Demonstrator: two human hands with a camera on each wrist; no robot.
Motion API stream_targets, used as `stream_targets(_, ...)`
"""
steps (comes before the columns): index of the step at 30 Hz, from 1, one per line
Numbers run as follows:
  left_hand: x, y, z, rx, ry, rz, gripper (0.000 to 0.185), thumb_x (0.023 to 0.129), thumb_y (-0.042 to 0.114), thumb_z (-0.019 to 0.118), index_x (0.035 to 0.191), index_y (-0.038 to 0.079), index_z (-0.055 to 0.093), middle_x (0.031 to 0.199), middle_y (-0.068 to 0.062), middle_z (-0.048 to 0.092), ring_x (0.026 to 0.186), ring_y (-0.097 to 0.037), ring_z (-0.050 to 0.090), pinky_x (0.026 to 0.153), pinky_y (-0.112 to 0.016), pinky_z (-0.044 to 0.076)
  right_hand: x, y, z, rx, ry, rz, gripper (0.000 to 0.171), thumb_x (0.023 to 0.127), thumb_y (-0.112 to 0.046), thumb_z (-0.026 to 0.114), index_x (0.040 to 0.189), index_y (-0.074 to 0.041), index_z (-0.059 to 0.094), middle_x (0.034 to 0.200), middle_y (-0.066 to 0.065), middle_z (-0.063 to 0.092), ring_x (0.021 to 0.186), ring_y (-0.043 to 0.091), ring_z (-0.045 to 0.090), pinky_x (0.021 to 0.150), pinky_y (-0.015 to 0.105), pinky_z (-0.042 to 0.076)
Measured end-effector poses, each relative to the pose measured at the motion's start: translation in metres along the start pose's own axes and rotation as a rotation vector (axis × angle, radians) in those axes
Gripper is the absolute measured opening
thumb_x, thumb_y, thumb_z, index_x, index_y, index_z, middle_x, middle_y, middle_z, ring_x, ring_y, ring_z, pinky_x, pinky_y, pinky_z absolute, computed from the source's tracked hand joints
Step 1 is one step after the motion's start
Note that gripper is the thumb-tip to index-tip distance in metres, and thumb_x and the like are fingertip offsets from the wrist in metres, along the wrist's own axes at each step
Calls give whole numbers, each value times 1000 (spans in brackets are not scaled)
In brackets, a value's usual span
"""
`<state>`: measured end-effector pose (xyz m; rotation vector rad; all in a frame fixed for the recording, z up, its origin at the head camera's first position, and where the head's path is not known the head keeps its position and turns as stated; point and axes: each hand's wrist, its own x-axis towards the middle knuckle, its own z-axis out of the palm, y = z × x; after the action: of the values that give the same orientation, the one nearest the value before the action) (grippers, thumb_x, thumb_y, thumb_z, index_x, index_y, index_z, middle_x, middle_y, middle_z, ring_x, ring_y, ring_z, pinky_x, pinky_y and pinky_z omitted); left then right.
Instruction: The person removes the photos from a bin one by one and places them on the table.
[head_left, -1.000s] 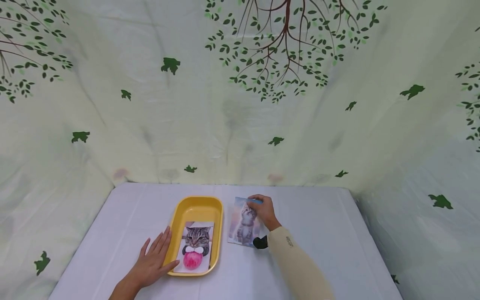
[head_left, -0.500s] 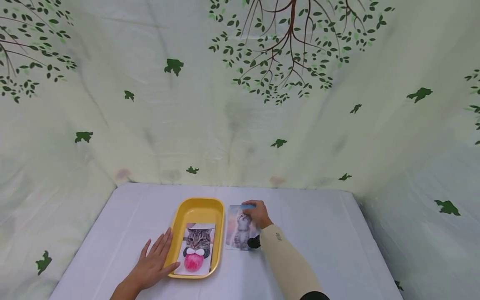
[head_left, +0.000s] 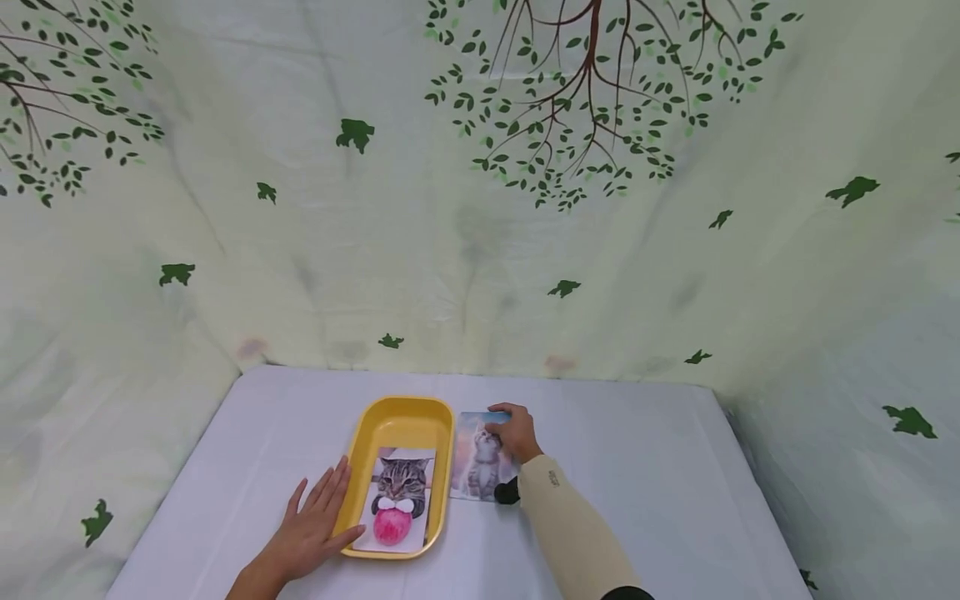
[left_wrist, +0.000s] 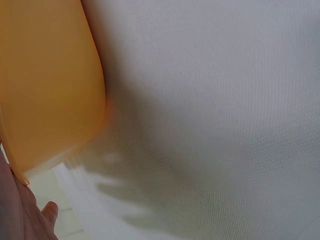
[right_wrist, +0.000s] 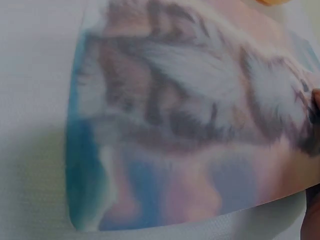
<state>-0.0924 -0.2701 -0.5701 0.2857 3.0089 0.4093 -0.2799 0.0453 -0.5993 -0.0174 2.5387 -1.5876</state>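
Observation:
A yellow tray [head_left: 403, 423] stands on the white-covered table, with a photo of a tabby cat and a pink ball [head_left: 401, 487] lying in its near part. My left hand [head_left: 309, 527] rests flat along the tray's left rim, fingers straight and thumb reaching over the near corner. Just right of the tray is a kitten photo [head_left: 478, 468]. My right hand [head_left: 517, 432] pinches it near its top right, thumb on the picture; the other fingers are partly hidden. The right wrist view shows the kitten photo [right_wrist: 180, 110] bowed slightly, with shadow under its edge.
A white cloth [head_left: 622, 467] covers the table. Behind and at both sides hangs a pale curtain [head_left: 450, 250] printed with branches and green leaf shapes. A black round piece [head_left: 507, 490] sits under my right wrist, overlapping the photo's corner in the head view.
My right hand has brought the kitten photo left and a little nearer, right up beside the tray, and in the last half second hardly moves. The left hand keeps its place on the tray.

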Motion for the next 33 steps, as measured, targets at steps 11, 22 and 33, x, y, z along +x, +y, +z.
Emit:
stream_targets(11,2,2,-4,28,-71,-35,95,89,62,51,151,-2,19,159,-17,16,142,-39,18,111,-63,4,-6,4,-5,-44,25,-97,33,85,-9,73,115,1,66,117,19,62,114,37,54,97,49,44)
stream_targets(22,1,3,-5,14,-54,-23,94,89,60,52,152,-1,17,159,-16,15,142,-39,17,111,-63,4,-28,-16,3,113,100,-128,28,90,-11,68,117,-2,66,122,15,60,116,34,54,97,51,43)
stream_targets(33,1,2,0,16,-14,-5,95,90,58,54,153,1,12,160,-13,12,141,-40,18,111,-62,6,-60,-55,34,123,-69,-355,30,91,-18,67,117,-2,66,112,7,67,109,29,59,97,52,44)
